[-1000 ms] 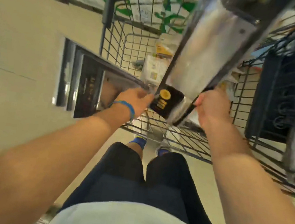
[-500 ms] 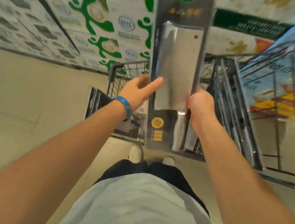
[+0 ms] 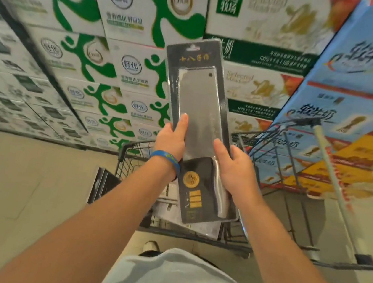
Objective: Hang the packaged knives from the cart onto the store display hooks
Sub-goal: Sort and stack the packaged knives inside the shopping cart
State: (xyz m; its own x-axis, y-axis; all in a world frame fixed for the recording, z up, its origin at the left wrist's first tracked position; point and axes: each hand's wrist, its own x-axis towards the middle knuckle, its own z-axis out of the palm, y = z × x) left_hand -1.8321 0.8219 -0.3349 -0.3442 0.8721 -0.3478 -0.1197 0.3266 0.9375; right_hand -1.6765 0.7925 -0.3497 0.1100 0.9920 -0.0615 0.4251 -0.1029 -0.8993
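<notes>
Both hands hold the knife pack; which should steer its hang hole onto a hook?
Left, probably. The left hand grips the packaged knife higher, nearer the hang hole; the right hand holds low by the handle. No hook is in view.

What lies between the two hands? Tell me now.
The knife pack, in the head view: the left hand grips its left edge, the right hand its right edge.

Head-worn view, forward-down, seemingly close
</notes>
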